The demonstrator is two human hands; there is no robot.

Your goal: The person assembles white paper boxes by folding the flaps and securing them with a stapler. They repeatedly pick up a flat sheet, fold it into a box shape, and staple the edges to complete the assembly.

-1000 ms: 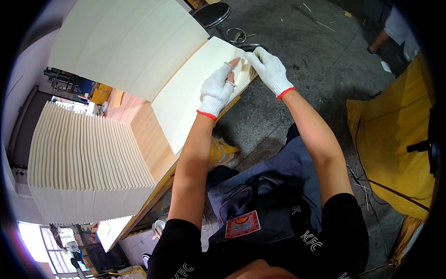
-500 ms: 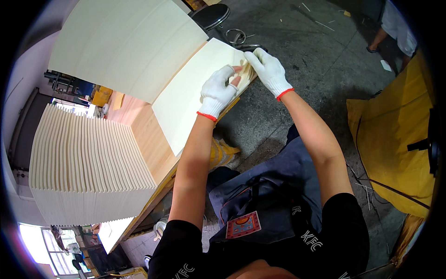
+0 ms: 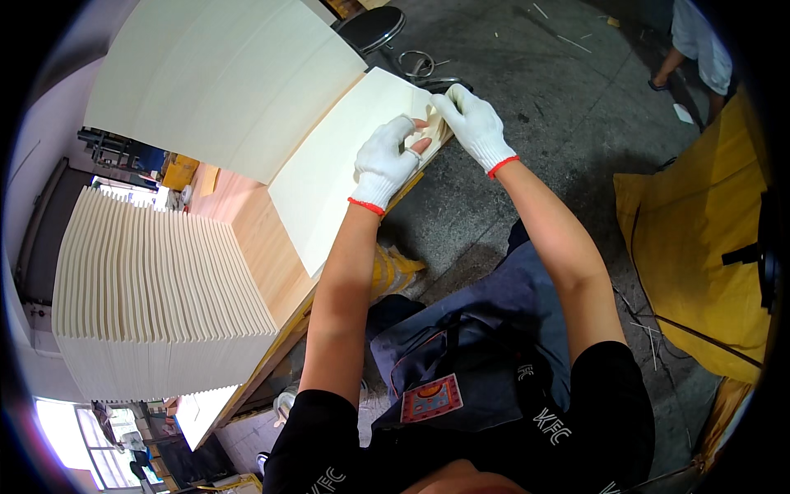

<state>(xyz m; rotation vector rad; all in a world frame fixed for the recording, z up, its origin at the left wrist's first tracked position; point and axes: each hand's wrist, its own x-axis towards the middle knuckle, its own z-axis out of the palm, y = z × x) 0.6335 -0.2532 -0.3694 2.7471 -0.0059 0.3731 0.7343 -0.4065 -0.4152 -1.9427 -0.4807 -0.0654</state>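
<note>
A stack of cream-white sheets [image 3: 317,185] lies on the wooden table, its far right corner raised and curled. My left hand [image 3: 385,158], in a white knit glove with a red cuff, rests on top near that corner. Its thumb and forefinger poke bare out of the glove and are spread apart. Opposite it, my right hand [image 3: 469,119], gloved the same way, is closed on the corner of the sheets. The curled edges show between the two hands. How many sheets are pinched is hidden by the right glove.
To the left stands a big pile of pale sheets in offset layers [image 3: 156,272]. Beyond lies another broad pale stack [image 3: 230,74]. Bare wooden tabletop [image 3: 267,247] shows between. A black round stool [image 3: 372,29], a yellow cover [image 3: 699,247] and a person's leg [image 3: 671,66] are farther off.
The curled sheet edges between my hands have shifted and look less fanned out. Both hands stay almost in the same place. The person at the far right has moved slightly.
</note>
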